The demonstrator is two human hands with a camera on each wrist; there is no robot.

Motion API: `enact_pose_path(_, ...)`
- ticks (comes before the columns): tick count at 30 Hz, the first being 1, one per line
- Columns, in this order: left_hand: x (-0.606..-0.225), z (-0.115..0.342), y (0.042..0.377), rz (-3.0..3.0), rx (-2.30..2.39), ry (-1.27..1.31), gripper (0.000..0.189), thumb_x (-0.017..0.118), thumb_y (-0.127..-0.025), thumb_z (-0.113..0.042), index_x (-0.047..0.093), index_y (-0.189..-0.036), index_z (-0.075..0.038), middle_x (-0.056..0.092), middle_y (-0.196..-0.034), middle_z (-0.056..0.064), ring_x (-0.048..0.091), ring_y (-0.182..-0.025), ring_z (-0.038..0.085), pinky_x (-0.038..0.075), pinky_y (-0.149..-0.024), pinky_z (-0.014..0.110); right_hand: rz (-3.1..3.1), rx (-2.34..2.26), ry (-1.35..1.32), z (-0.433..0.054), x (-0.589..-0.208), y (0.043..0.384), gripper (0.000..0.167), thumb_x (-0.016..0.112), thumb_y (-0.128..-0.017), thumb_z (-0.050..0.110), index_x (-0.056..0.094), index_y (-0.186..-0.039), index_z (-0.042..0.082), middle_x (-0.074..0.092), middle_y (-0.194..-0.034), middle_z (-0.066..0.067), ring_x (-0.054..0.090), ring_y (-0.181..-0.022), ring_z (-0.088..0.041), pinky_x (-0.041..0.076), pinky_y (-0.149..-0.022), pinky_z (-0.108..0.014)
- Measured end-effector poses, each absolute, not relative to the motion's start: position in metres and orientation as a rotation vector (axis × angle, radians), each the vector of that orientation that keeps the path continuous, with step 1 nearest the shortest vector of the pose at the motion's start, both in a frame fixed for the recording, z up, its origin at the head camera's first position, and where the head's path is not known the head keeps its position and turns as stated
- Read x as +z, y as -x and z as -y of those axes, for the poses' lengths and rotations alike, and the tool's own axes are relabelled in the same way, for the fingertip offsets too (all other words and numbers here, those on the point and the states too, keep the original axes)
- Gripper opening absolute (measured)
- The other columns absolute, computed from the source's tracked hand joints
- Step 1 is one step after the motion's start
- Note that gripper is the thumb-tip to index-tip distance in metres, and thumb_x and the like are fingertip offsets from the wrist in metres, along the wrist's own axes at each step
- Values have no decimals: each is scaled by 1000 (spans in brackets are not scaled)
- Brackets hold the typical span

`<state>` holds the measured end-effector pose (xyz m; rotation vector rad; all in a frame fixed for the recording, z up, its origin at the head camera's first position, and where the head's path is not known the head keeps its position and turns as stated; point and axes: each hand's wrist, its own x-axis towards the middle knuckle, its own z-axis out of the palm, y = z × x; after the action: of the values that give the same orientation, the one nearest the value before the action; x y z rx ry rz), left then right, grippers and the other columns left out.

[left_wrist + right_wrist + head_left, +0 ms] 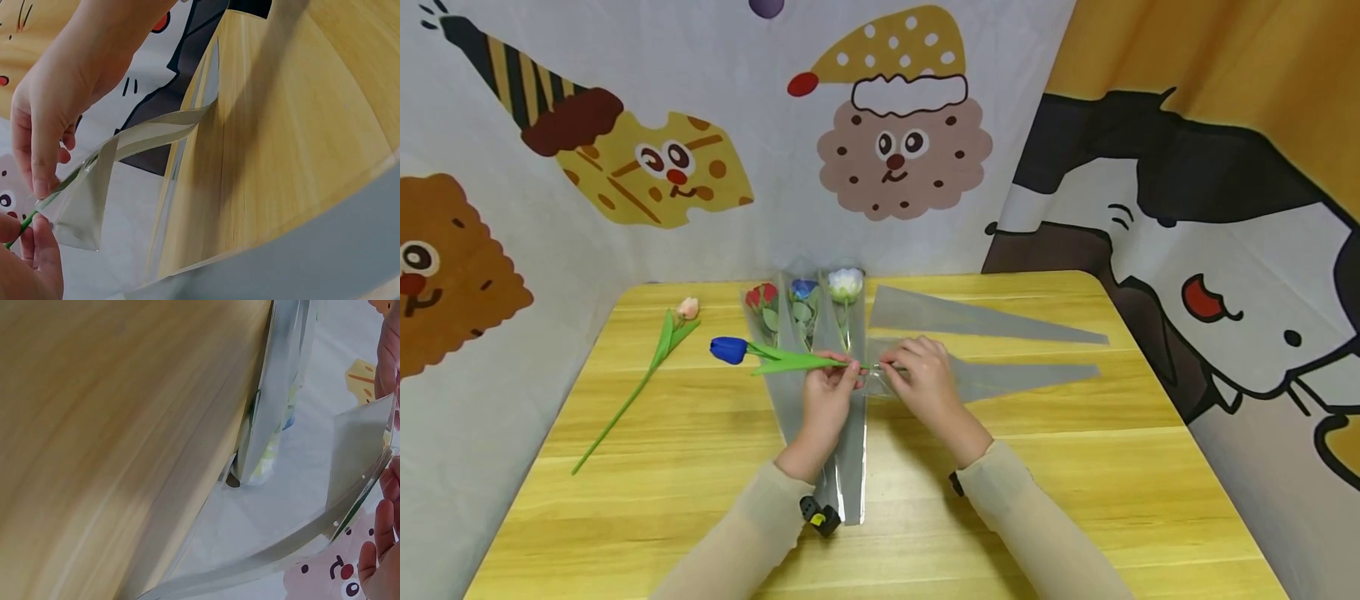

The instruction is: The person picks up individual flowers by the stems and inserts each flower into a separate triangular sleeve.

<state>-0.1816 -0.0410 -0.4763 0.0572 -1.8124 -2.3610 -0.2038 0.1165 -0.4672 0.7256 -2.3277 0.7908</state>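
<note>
Nearest, two beige cuffs reach in over the wooden table, a small black device at the left wrist. The left hand pinches the green stem of a blue tulip between thumb and fingers, a narrow grip; the bloom points left and the leaves lie along the stem. The right hand, just beside it, pinches the mouth of a clear bag at the stem, fingertips close together. The stem's lower part shows inside the bag, whose thin end tapers off to the right; the bloom and leaves are outside it. In the left wrist view the bag's wide end hangs as a loose flap below the right fingers.

Under and behind the left hand, three long wrapped flowers lie side by side: a red flower, a blue flower and a white flower, their heads toward the back edge. Well apart on the left lies a pink tulip, its stem slanting toward the near side. A second bag lies flat beyond the right hand.

Behind the table hangs a pale cloth printed with cartoon faces.
</note>
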Motion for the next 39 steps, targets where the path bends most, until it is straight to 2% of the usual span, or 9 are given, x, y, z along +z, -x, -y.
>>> enact_pose_path(8,-476,37,179,1871,-2341,-95,20,61,-88,4,47,-101,7,60,-89,10,61,-73,10,53,-63,19,2338,755,-740,-111,-466,202,5,75,-81,17,73,-84,14,68,-85,3,56,-78,-15,43,-78,-35)
enact_pose_path(17,-476,40,181,1833,-2379,-30,21,60,-90,1,43,-103,3,63,-93,21,66,-75,12,54,-63,20,2357,772,-705,-116,-468,202,6,76,-80,16,72,-84,15,69,-86,4,58,-81,-15,43,-81,-35)
enact_pose_path(23,-477,42,181,1898,-2361,-7,16,60,-89,2,51,-100,8,64,-95,23,65,-77,12,55,-66,23,2341,780,-696,-118,-468,203,5,76,-79,14,72,-84,14,70,-86,2,59,-82,-16,44,-81,-35)
enact_pose_path(29,-477,42,181,2020,-2251,-34,17,63,-87,1,53,-99,9,61,-90,16,61,-78,11,52,-69,20,2337,798,-713,-116,-468,203,5,75,-80,15,73,-84,15,69,-86,3,58,-81,-15,43,-81,-35)
enact_pose_path(35,-478,42,181,2054,-2239,-13,21,66,-85,2,53,-100,9,61,-94,15,59,-86,18,50,-72,18,2341,813,-721,-116,-467,203,5,74,-81,17,73,-84,14,69,-85,4,57,-80,-15,43,-79,-34)
enact_pose_path(39,-478,43,183,1944,-2336,-26,25,67,-83,3,51,-101,7,63,-90,8,63,-81,12,51,-69,17,2346,820,-714,-116,-466,203,5,74,-82,19,73,-84,14,69,-85,3,58,-80,-16,43,-78,-35)
